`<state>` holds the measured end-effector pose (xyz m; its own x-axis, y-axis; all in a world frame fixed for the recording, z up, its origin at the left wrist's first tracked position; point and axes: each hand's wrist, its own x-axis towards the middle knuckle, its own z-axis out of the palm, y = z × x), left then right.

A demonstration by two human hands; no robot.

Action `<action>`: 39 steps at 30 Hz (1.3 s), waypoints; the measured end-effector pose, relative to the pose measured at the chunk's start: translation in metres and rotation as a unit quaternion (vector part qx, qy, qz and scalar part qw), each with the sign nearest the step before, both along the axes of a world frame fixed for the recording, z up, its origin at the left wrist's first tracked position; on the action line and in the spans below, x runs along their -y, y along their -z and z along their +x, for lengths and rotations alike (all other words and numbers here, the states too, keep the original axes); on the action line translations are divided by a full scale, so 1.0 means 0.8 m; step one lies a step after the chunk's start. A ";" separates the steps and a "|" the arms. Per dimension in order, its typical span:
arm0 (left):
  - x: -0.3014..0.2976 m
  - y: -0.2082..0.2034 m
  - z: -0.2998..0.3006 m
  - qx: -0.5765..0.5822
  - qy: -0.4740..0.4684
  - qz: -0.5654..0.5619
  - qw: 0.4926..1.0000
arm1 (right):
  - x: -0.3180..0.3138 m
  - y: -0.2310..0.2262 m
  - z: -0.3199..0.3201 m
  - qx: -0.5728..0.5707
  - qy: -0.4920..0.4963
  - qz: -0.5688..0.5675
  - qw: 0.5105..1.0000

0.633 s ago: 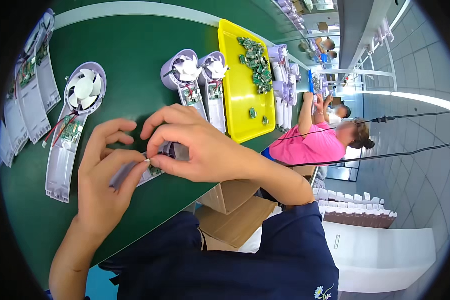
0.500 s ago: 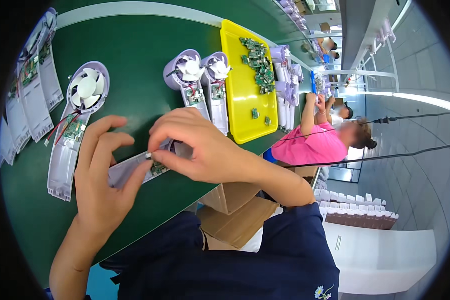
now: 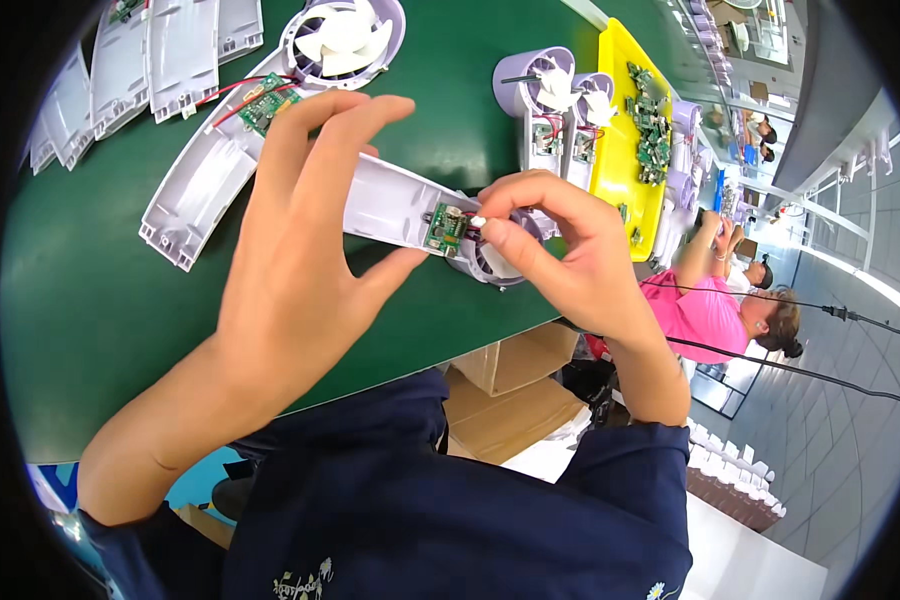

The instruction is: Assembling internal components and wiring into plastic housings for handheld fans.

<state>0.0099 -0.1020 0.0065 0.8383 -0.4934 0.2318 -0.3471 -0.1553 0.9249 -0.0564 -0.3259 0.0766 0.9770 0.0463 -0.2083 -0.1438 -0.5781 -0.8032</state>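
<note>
A lilac fan housing (image 3: 385, 203) lies on the green table between my hands, its handle part pointing left. Inside it sits a small green circuit board (image 3: 448, 229), beside the fan end, which is partly hidden under my right hand. My right hand (image 3: 570, 245) pinches a small white wire connector (image 3: 478, 221) between thumb and index finger, right at the board's edge. Spread over the handle, my left hand (image 3: 295, 230) has its fingers raised and apart, thumb tip close to the housing's near edge. A second fan housing (image 3: 198, 190) with board and red wires lies behind my left hand.
Several empty lilac shells (image 3: 182, 60) lie at the far left. Two fan units (image 3: 533, 85) stand beyond my right hand, next to a yellow tray (image 3: 618, 60) of circuit boards. A co-worker in a pink top (image 3: 705, 318) sits at the right; cardboard boxes (image 3: 515, 362) are below the table edge.
The view has shifted, and the things on the table appear larger and farther right. The left thumb has moved along the housing toward the board; the connector stays in my right fingers.
</note>
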 end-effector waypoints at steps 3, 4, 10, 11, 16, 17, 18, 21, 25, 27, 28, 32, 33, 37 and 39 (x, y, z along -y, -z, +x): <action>-0.001 0.002 -0.008 -0.027 -0.014 -0.015 0.999 | -0.004 -0.004 -0.004 -0.068 0.079 0.036 0.994; 0.002 0.007 -0.008 -0.025 -0.013 -0.047 0.998 | -0.006 -0.007 -0.006 -0.067 0.078 0.037 0.994; 0.009 0.011 -0.025 -0.223 0.026 -0.217 0.950 | -0.004 -0.007 -0.019 -0.060 0.080 0.026 0.995; 0.010 0.011 -0.027 -0.299 0.031 -0.280 0.912 | -0.007 -0.008 -0.021 -0.070 0.097 0.052 0.991; 0.013 0.003 -0.033 -0.437 0.048 -0.328 0.836 | -0.020 -0.004 -0.037 -0.091 0.160 0.157 0.970; 0.012 0.002 -0.032 -0.489 0.062 -0.318 0.810 | -0.020 -0.004 -0.037 -0.108 0.151 0.156 0.970; 0.011 0.004 -0.030 -0.493 0.074 -0.288 0.818 | -0.018 -0.004 -0.037 -0.110 0.152 0.158 0.969; 0.008 0.002 -0.033 -0.508 0.120 -0.264 0.811 | -0.017 -0.005 -0.031 -0.149 0.139 0.134 0.970; 0.009 0.015 -0.044 -0.487 0.125 -0.235 0.832 | -0.029 -0.018 -0.023 -0.127 0.077 -0.026 0.989; 0.006 0.005 -0.036 -0.499 0.126 -0.211 0.831 | -0.033 -0.024 -0.020 -0.111 0.038 -0.062 0.991; 0.005 0.002 -0.034 -0.511 0.129 -0.186 0.829 | -0.035 -0.028 -0.018 -0.093 0.001 -0.098 0.991; 0.009 0.006 -0.036 -0.490 0.133 -0.178 0.843 | -0.038 -0.042 -0.009 -0.124 -0.032 -0.146 0.981; 0.009 0.005 -0.036 -0.487 0.136 -0.184 0.843 | -0.038 -0.045 -0.005 -0.118 -0.062 -0.177 0.975; 0.009 0.005 -0.035 -0.479 0.137 -0.181 0.848 | -0.042 -0.052 0.013 -0.135 -0.149 -0.265 0.943; 0.010 0.003 -0.034 -0.476 0.136 -0.170 0.852 | -0.046 -0.052 0.022 -0.136 -0.157 -0.278 0.938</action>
